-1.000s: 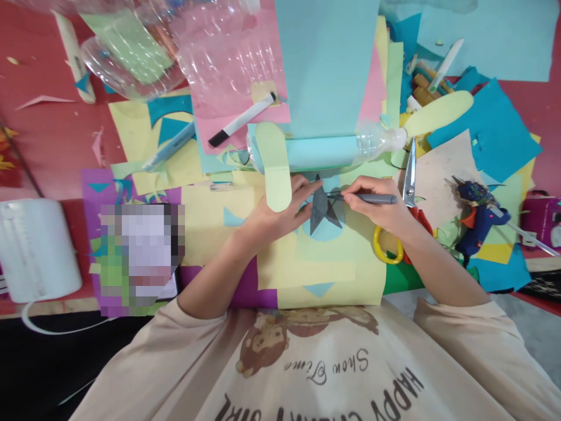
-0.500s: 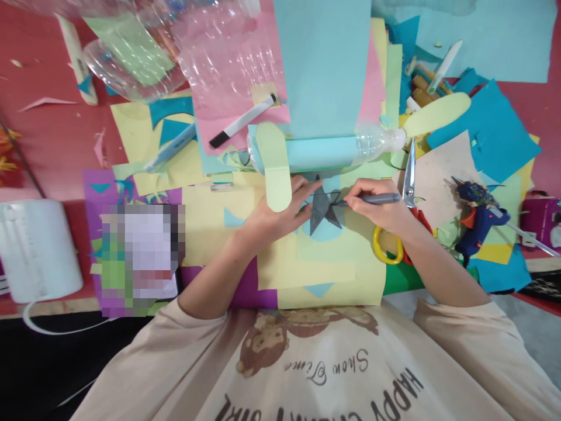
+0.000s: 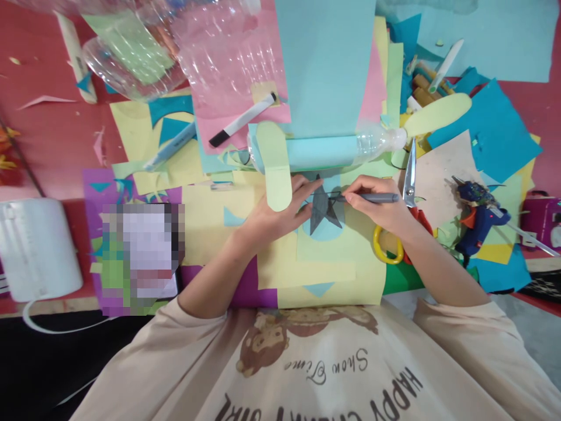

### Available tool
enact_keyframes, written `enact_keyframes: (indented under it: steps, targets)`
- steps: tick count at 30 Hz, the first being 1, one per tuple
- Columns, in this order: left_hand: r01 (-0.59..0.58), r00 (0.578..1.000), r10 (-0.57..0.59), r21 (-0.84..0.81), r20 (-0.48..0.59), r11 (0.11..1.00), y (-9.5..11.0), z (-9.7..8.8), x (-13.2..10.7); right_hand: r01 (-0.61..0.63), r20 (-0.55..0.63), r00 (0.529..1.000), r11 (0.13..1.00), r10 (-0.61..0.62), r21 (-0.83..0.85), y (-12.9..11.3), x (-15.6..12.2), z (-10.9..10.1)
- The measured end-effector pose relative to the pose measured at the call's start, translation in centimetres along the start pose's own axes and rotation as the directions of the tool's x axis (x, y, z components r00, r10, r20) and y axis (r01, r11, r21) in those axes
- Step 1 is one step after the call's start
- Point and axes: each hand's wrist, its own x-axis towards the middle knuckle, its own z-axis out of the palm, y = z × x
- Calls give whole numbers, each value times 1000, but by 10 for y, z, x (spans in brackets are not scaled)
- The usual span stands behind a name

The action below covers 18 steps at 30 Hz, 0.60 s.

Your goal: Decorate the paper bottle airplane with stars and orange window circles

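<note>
My right hand (image 3: 374,202) grips a grey marker (image 3: 382,198), its tip on the right side of a dark star (image 3: 321,210). The star is mostly filled in, with a paler bit at its right arm, on a light blue paper (image 3: 335,231). My left hand (image 3: 289,204) lies flat at the star's left, fingers stretched out and touching the paper. A pale green rounded paper strip (image 3: 277,175) covers part of the back of that hand. Just beyond both hands lies a clear plastic bottle (image 3: 368,145) wrapped in light blue paper.
Scissors (image 3: 411,175) with yellow and red handles lie by my right forearm. Farther right is a blue glue gun (image 3: 480,225). A white marker (image 3: 245,118), a light blue marker (image 3: 173,146) and more plastic bottles (image 3: 219,58) lie beyond my left hand. Paper scraps surround everything.
The marker tip has shifted slightly up and left over the star's right arm, along with my right hand's fingers. My left hand stays in place.
</note>
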Motion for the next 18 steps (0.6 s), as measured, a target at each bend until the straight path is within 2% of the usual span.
enact_keyframes:
  steps: [5,11,18]
  targets:
    - [7,1000,-7,6,9,1000,0,0,0,-4,4,1000,1000,4,-11,-2,1,-1]
    - [14,1000,-15,7,25,1000,0,-2,0,-11,-50,999,999,14,48,0,1,1]
    - [4,1000,-3,-12,13,1000,-1,0,0,-3,-30,1000,1000,4,30,0,1,2]
